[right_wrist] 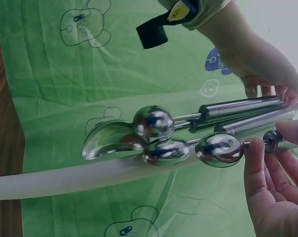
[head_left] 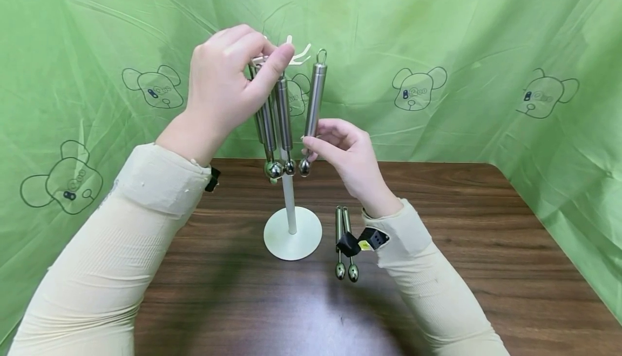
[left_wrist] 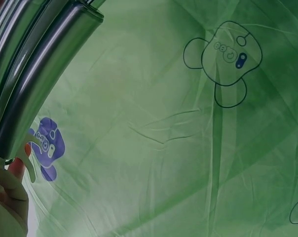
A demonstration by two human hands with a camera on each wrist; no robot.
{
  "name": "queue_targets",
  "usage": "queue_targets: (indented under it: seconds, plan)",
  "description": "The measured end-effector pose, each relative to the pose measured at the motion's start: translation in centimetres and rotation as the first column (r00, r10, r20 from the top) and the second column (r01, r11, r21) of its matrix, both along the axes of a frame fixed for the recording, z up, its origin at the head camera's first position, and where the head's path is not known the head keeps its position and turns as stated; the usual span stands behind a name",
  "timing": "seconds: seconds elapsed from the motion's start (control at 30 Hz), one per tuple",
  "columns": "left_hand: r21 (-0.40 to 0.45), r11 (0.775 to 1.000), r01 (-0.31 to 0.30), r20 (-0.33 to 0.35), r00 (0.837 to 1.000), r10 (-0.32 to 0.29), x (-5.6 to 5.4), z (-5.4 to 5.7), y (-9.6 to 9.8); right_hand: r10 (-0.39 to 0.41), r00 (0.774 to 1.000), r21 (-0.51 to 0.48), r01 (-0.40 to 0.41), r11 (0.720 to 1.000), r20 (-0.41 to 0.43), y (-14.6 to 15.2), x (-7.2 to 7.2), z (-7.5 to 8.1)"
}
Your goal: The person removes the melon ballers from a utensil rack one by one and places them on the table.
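Observation:
A white stand (head_left: 289, 205) with a round base bears a hooked top, and several steel melon ballers (head_left: 284, 113) hang from it, scoops down. My left hand (head_left: 228, 75) grips the top of the stand from above, its fingers partly hiding the hooks and handle ends. To the right, my right hand (head_left: 345, 153) pinches a separate melon baller (head_left: 316, 99) low on its handle, near the scoop. That one is almost upright, its wire loop level with the white hooks and apart from them. The right wrist view shows its oval scoop (right_wrist: 220, 149) beside the hanging ones.
Two more melon ballers (head_left: 342, 237) lie side by side on the brown wooden table (head_left: 461, 226), right of the stand's base and partly behind the right wrist camera (head_left: 371, 238). Green cloth (head_left: 359, 15) with bear outlines hangs behind and at both sides.

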State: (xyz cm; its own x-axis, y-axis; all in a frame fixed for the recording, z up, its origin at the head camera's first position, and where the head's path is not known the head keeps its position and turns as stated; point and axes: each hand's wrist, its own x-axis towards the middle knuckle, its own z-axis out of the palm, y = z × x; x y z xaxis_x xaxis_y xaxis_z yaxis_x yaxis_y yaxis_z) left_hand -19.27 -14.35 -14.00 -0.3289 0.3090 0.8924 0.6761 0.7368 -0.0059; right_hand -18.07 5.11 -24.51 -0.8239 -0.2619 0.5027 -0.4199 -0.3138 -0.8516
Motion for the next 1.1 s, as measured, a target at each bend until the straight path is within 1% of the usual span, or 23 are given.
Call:
queue_targets:
  seconds: [0.27,0.57,0.67,0.77,0.9,1.1]
  plan:
    - [0.008,1.0,-0.003,0.009,1.0,0.003,0.0,0.0,0.0,-0.031,1.0,0.003,0.031,1.0,-0.007,0.7,1.3,0.3]
    - [0.008,1.0,-0.013,0.018,1.0,0.013,0.1,0.0,0.0,-0.065,0.998,0.008,0.065,0.998,0.022,1.8,2.7,0.0]
    - [0.006,1.0,-0.013,0.023,1.0,0.013,0.0,0.0,0.1,-0.083,0.996,0.018,0.083,0.996,0.039,2.3,3.1,-0.4]
    - [0.006,1.0,-0.015,0.033,0.999,0.015,0.1,0.0,0.2,-0.118,0.992,0.041,0.116,0.992,0.05,2.8,3.6,-1.1]
    - [0.004,1.0,-0.024,0.055,0.998,0.024,0.2,0.0,0.2,-0.164,0.984,0.075,0.159,0.984,0.069,3.6,4.4,-2.3]
    - [0.004,0.999,-0.04,0.078,0.996,0.039,0.3,0.1,0.1,-0.204,0.975,0.098,0.195,0.976,0.085,4.5,5.1,-4.0]
